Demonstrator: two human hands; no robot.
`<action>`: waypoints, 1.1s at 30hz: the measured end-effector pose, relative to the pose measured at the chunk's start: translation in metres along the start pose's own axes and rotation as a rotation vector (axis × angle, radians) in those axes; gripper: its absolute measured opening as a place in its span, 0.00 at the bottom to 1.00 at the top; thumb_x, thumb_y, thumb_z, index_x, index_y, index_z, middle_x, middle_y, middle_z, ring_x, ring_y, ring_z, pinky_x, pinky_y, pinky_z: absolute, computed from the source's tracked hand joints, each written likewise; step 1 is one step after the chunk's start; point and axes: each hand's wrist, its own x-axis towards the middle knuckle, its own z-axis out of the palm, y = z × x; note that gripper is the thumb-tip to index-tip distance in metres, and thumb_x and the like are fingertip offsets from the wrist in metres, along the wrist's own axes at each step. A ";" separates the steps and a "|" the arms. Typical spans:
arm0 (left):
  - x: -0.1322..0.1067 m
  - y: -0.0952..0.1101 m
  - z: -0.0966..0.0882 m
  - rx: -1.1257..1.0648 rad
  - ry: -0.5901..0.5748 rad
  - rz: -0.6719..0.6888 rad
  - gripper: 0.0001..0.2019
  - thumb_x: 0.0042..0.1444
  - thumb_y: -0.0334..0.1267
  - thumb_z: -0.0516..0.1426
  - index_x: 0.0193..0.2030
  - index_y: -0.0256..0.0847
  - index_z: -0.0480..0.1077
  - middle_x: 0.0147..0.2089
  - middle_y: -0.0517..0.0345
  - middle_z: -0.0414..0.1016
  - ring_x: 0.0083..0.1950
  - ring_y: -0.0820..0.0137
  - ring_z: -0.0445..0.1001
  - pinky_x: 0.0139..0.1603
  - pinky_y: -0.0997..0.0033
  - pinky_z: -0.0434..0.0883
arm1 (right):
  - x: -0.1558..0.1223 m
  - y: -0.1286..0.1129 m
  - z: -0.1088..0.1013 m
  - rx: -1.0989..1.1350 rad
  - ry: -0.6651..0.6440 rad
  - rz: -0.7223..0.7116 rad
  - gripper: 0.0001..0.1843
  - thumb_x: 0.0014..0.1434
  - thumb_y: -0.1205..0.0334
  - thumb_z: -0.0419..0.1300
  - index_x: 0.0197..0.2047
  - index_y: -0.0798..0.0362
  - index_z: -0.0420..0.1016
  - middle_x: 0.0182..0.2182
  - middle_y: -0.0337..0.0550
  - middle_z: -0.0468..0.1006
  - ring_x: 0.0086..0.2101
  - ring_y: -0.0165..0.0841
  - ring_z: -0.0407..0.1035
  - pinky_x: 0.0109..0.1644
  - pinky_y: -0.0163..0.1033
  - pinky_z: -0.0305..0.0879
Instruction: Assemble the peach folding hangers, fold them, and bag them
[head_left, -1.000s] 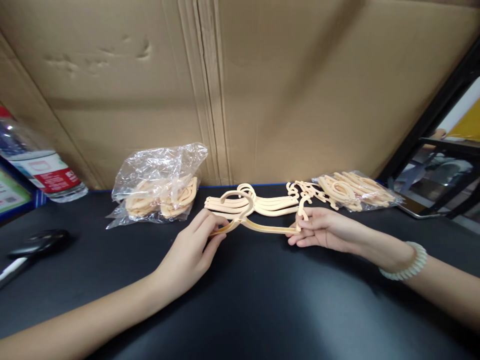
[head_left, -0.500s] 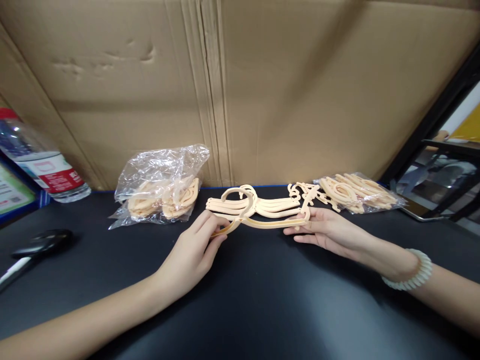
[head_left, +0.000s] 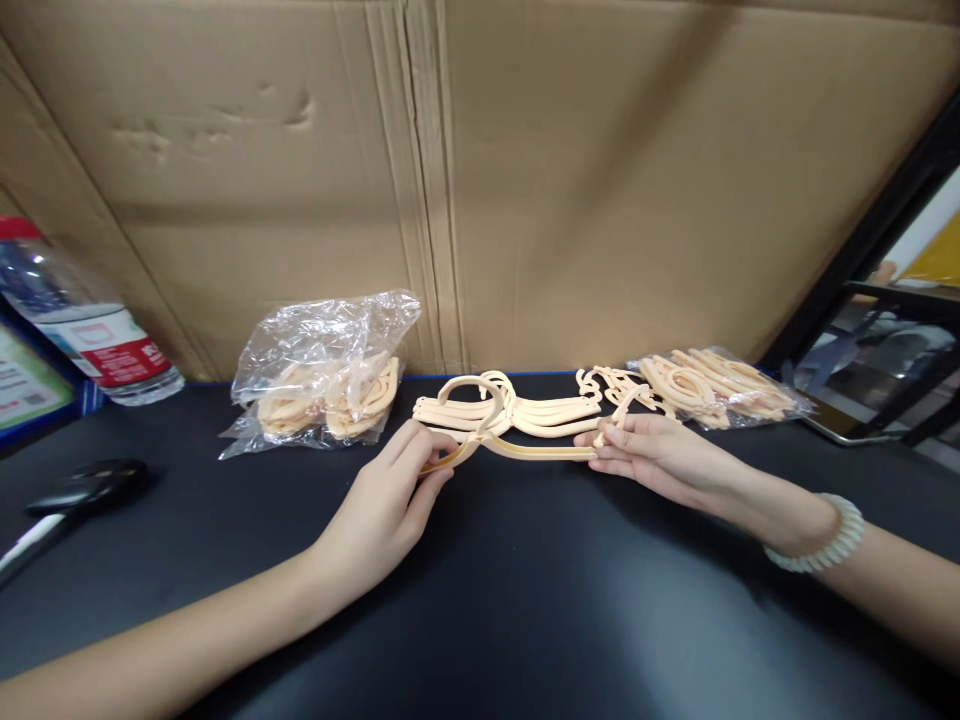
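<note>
Between my hands a beige plastic folding clothes hanger [head_left: 529, 453] is held above the dark table, its curved hook standing up. My left hand [head_left: 390, 495] pinches the hanger's left arm. At the end of the right arm, my right hand [head_left: 660, 455] has its fingers closed around a small beige hooked piece [head_left: 625, 405], against the hanger's tip; whether the two are joined is hidden by the fingers. Just behind lies a stack of similar hangers [head_left: 551, 412]. A pile of small beige hooked pieces [head_left: 589, 385] lies right of the stack.
A clear bag of beige parts [head_left: 326, 390] sits back left, another bag [head_left: 720, 385] back right. Cardboard [head_left: 600, 180] walls off the table's back. To the left are a water bottle [head_left: 105, 335] and a black computer mouse [head_left: 90, 485]. A black metal frame [head_left: 862, 230] stands at right.
My right hand has shifted slightly, its fingers now more closed around the hanger's right end, and the small hooked piece has tilted. My left hand stays about where it was.
</note>
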 end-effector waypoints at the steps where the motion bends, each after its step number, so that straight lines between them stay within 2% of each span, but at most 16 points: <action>1: 0.000 0.000 0.000 -0.001 0.003 0.001 0.05 0.65 0.32 0.49 0.43 0.43 0.65 0.40 0.57 0.67 0.39 0.68 0.70 0.39 0.70 0.71 | 0.000 -0.001 0.000 -0.005 -0.015 0.007 0.13 0.54 0.56 0.70 0.37 0.57 0.77 0.42 0.50 0.79 0.45 0.36 0.74 0.57 0.44 0.69; 5: 0.000 -0.002 0.001 -0.003 0.005 0.005 0.05 0.65 0.32 0.49 0.44 0.43 0.65 0.40 0.57 0.67 0.40 0.68 0.70 0.40 0.69 0.72 | -0.001 -0.003 -0.001 -0.015 -0.071 0.038 0.12 0.56 0.56 0.68 0.36 0.57 0.76 0.42 0.52 0.80 0.46 0.40 0.76 0.56 0.45 0.71; 9: 0.000 -0.004 0.002 -0.011 -0.003 0.003 0.05 0.66 0.32 0.49 0.44 0.44 0.64 0.40 0.57 0.66 0.40 0.68 0.70 0.40 0.70 0.72 | -0.002 -0.004 0.001 -0.018 -0.079 0.046 0.11 0.56 0.58 0.68 0.35 0.56 0.74 0.37 0.48 0.81 0.42 0.38 0.78 0.51 0.43 0.73; 13: 0.000 -0.004 0.002 -0.020 -0.010 0.006 0.05 0.66 0.31 0.49 0.45 0.44 0.64 0.42 0.57 0.66 0.42 0.68 0.70 0.42 0.70 0.71 | -0.002 -0.005 0.002 -0.045 -0.097 0.049 0.12 0.56 0.57 0.68 0.36 0.57 0.74 0.36 0.49 0.81 0.40 0.36 0.78 0.49 0.40 0.73; 19: 0.000 -0.003 0.001 -0.035 -0.019 0.021 0.06 0.66 0.30 0.50 0.44 0.43 0.65 0.42 0.57 0.66 0.43 0.68 0.70 0.43 0.71 0.71 | -0.003 -0.005 0.006 -0.126 -0.085 0.000 0.16 0.52 0.54 0.70 0.31 0.56 0.71 0.29 0.41 0.78 0.34 0.32 0.77 0.40 0.36 0.72; 27: -0.001 -0.002 0.001 -0.024 -0.015 0.045 0.06 0.66 0.29 0.50 0.45 0.43 0.65 0.42 0.58 0.66 0.42 0.70 0.69 0.42 0.73 0.69 | -0.003 0.000 0.014 -0.170 0.018 -0.116 0.23 0.44 0.48 0.74 0.27 0.53 0.66 0.23 0.35 0.73 0.25 0.27 0.71 0.32 0.34 0.68; 30: -0.001 -0.001 0.001 -0.017 -0.030 0.035 0.08 0.66 0.29 0.50 0.47 0.43 0.66 0.42 0.58 0.66 0.41 0.70 0.69 0.41 0.73 0.69 | -0.001 0.006 0.015 -0.231 0.064 -0.201 0.24 0.46 0.45 0.72 0.28 0.53 0.66 0.19 0.35 0.73 0.22 0.26 0.68 0.27 0.33 0.64; 33: -0.001 0.000 0.000 -0.013 -0.028 0.025 0.10 0.65 0.29 0.50 0.50 0.44 0.65 0.42 0.58 0.65 0.40 0.71 0.69 0.40 0.73 0.70 | 0.000 0.007 0.016 -0.256 0.088 -0.226 0.23 0.47 0.45 0.71 0.29 0.53 0.66 0.19 0.36 0.73 0.21 0.27 0.68 0.27 0.34 0.64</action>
